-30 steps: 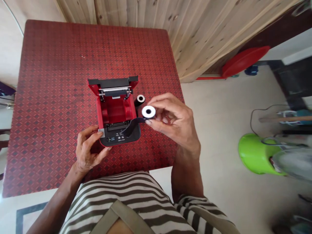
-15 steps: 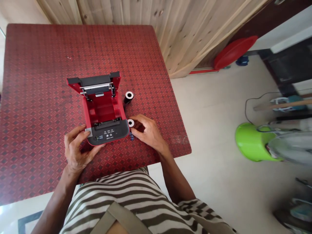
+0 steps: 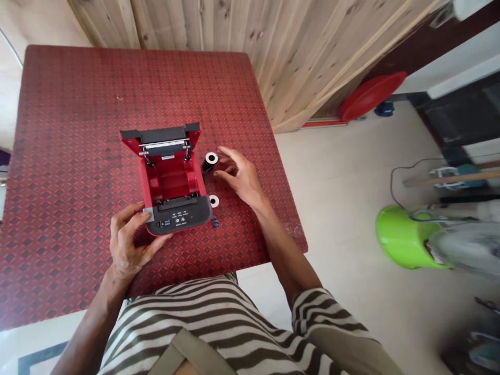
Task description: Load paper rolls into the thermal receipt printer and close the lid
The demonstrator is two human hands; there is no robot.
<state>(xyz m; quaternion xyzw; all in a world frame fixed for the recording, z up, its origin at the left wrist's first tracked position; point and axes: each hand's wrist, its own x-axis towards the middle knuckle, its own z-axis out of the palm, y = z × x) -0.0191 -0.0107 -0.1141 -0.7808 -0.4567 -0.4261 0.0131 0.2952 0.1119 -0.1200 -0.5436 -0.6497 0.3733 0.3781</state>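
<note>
A red and black label printer stands on the table with its lid raised, showing a bare red inner bay. My left hand grips its front left corner, thumb along the front edge and fingers on the side and a grey tab. To the printer's right stands a black roll with a white-ringed end. My right hand is beside that roll, thumb and fingers apart; no contact is clear. A second white-ringed roll sits closer to me against the printer's side, with a small dark blue piece below it.
The red patterned table meets a wood-panelled wall at the back. Past its right edge is a pale floor with a lime green bucket. A red basin leans by the wall.
My right hand has left the nearer roll and moved away from me to the farther one, its fingers opening. My left hand stays on the printer. The whole view has shifted slightly.
</note>
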